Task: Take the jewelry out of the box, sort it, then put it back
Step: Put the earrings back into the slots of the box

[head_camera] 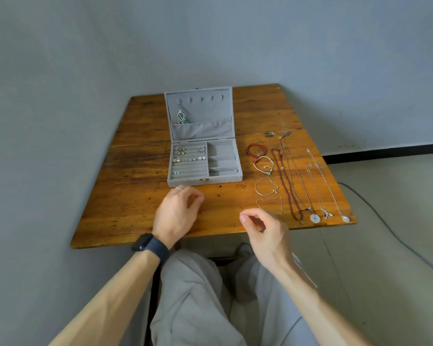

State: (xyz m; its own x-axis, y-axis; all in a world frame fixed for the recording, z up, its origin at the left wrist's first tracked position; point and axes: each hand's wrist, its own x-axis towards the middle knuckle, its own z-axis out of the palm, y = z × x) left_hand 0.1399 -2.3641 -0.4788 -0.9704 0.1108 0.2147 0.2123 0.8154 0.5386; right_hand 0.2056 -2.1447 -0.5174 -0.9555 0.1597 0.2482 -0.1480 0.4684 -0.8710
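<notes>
Figure: both hands are hovering over the near part of the wooden table [125,196]. The left hand [175,211], wearing a dark watch [150,245], is hanging with fingers loosely curled, gripping nothing visible. The right hand [263,231] is curling its fingers toward the thumb; whether it is pinching anything cannot be told. Just beyond the left hand, the grey jewelry box [203,179] is lying open, earrings [181,151] sitting in its left rows. Beyond the right hand, bracelets [263,166] and necklaces [295,176] are lying in rows beside the box.
</notes>
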